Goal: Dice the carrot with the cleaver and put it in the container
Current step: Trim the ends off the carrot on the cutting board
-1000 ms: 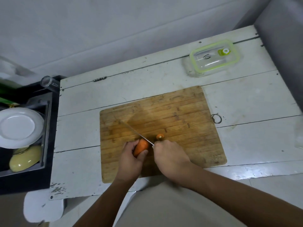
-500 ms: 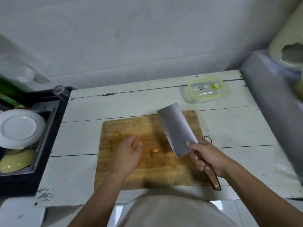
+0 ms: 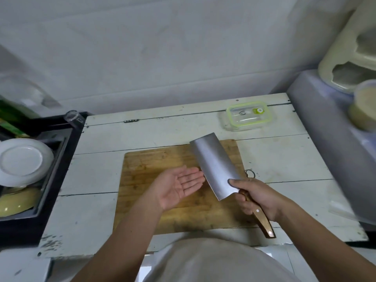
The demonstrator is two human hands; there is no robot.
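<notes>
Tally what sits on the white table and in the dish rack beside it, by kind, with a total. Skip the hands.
Cutting board: 1
Cleaver: 1, held above the board
Lidded container: 1
White plate: 1
Yellow bowl: 1
Clear glass: 1
Total: 6
No carrot shows in this view.

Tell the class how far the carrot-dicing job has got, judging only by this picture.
Done: nothing that shows. No carrot or dice appear on the cutting board. The container at the table's far edge has its lid on and looks empty.
In hand: the right hand grips the cleaver, blade flat-side up. The left hand is open, palm up, empty.
Left: dicing the carrot, opening the container, filling it.
</notes>
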